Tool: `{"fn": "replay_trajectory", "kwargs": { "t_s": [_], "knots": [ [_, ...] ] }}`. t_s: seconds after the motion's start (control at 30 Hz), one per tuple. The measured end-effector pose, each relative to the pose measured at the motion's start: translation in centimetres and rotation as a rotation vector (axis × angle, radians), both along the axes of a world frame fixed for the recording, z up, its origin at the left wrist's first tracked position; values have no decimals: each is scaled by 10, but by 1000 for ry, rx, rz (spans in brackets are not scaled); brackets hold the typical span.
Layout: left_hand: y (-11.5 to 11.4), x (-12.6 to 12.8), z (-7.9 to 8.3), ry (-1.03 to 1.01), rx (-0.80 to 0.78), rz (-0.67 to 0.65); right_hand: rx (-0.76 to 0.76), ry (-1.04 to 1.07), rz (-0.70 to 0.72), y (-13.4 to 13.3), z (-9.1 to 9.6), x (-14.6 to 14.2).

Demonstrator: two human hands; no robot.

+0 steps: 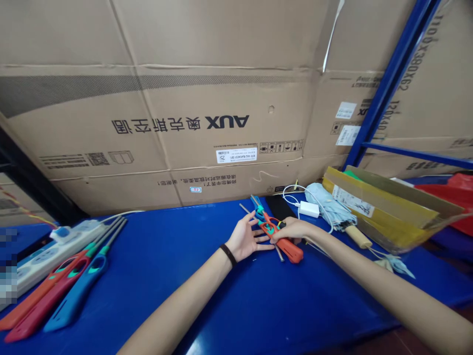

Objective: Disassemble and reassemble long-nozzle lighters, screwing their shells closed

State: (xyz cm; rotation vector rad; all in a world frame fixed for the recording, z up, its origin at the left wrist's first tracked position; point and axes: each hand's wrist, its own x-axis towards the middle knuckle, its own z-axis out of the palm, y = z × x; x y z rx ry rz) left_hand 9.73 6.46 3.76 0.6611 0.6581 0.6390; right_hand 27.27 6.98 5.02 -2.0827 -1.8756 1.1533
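Hands meet over the blue table (185, 276), seen from my head camera. My left hand (246, 240) is spread open, palm turned rightward, fingertips at an orange lighter (290, 249). My right hand (295, 229) curls down over that lighter's handle. A blue lighter (257, 207) lies just beyond my left fingers, and three more lighters (62, 291) lie well off to that hand's left.

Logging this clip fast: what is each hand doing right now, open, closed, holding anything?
Left hand: open, holding nothing, fingers beside the orange lighter.
Right hand: closed on that lighter.
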Motion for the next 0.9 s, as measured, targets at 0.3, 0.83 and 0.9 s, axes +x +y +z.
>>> {"fn": "replay_trajectory", "kwargs": {
  "t_s": [0.3, 0.83, 0.9],
  "knots": [
    [-24, 16, 3, -34, 100, -22, 67, 232, -13, -35, 0, 10],
    [-15, 71, 6, -85, 43, -67, 31, 85, -72, -35, 17, 62],
    [-12, 68, 5, -66, 53, -39, 37, 75, -48, -28, 15, 57]
  ]
}}
